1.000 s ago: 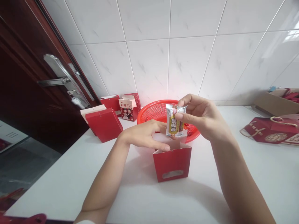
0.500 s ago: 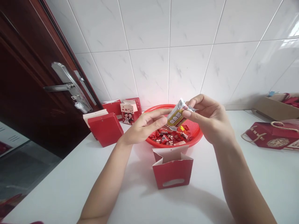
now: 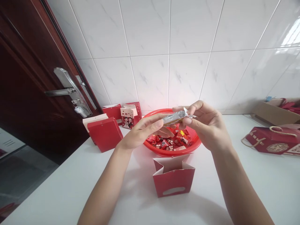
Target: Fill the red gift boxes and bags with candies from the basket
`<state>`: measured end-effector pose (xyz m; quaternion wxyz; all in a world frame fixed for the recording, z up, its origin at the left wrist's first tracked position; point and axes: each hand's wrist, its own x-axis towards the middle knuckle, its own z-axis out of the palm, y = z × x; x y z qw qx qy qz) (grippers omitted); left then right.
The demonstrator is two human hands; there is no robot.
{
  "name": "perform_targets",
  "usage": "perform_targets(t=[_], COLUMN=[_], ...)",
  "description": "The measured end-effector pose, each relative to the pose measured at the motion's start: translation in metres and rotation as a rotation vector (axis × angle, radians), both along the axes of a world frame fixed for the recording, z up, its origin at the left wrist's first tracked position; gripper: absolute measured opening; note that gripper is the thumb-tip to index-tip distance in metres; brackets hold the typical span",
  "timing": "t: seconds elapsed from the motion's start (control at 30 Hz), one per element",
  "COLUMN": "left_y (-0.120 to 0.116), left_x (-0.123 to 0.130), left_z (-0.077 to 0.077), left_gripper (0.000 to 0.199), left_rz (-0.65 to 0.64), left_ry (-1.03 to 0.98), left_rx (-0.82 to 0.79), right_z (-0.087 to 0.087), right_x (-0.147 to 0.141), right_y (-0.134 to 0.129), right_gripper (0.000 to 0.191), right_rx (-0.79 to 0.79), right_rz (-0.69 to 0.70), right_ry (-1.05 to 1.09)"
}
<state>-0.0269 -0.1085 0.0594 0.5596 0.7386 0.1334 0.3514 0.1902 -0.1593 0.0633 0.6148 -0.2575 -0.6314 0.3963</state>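
Note:
Between my two hands, above the red basket (image 3: pixel 197 142), is a silver-wrapped snack (image 3: pixel 174 117), turned nearly flat. My left hand (image 3: pixel 146 129) pinches its left end between thumb and fingers. On the crinkled right end, the thumb and fingers of my right hand (image 3: pixel 203 123) are closed. Several red-wrapped candies (image 3: pixel 170 142) lie in the basket below, partly hidden by my left fingers. An open red paper box (image 3: pixel 173 181) with a white oval stands upright in front of the basket, its top facing up.
Several red boxes (image 3: pixel 105 134) stand at the left back of the white table (image 3: pixel 77 181). At the right are a maroon box (image 3: pixel 272 140) with a rope handle and a cardboard box (image 3: pixel 272 109). A tiled wall and a door stand behind.
The wrapped snack has tipped from a slant showing its yellow label to nearly level, silver side showing. Both hands still hold it. The view has tilted slightly upward.

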Motion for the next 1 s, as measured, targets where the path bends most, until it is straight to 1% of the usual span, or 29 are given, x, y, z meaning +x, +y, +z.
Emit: perform_targets(t=[0.1,0.17,0.27,0.37,0.43,0.57,0.67,0.8,1.0], left_y=[-0.0003,0.0001,0.0006,-0.0006,-0.0025,-0.0059,-0.0069,-0.0073,-0.0081], left_x=[-0.0009,-0.0018,-0.002,0.0003,0.0025,0.0058,0.0065,0.0066,0.0072], left_z=[0.0015,0.0016,0.0004,-0.0013,-0.0024,-0.0045,-0.0049,-0.0044,-0.0038], left_gripper=[0.037,0.041,0.05,0.046,0.044,0.043,0.043,0.041,0.041], left_rz=[0.097,0.176,0.289,0.371,0.41,0.428,0.413,0.419,0.411], left_ry=[-0.087,-0.129,-0.164,-0.205,-0.22,-0.228,-0.229,-0.211,-0.208], left_rx=[0.025,0.05,0.1,0.184,0.246,0.347,0.399,0.433,0.445], right_z=[0.0002,0.0008,0.0018,0.0018,0.0009,-0.0005,0.0003,0.0019,0.003], right_x=[0.0017,0.0028,0.0042,0.0048,0.0047,0.0034,0.003,0.0039,0.0051], right_y=[-0.0004,-0.0008,-0.0014,-0.001,-0.0001,0.0023,0.0027,0.0018,0.0002], right_gripper=[0.022,0.022,0.033,0.042,0.044,0.045,0.045,0.042,0.038], right_rx=[-0.005,-0.015,-0.038,-0.068,-0.08,-0.115,-0.143,-0.138,-0.136], right_rz=[0.021,0.031,0.083,0.13,0.119,0.056,0.049,0.075,0.064], right_ry=[-0.006,-0.017,-0.032,-0.043,-0.052,-0.069,-0.082,-0.098,-0.116])
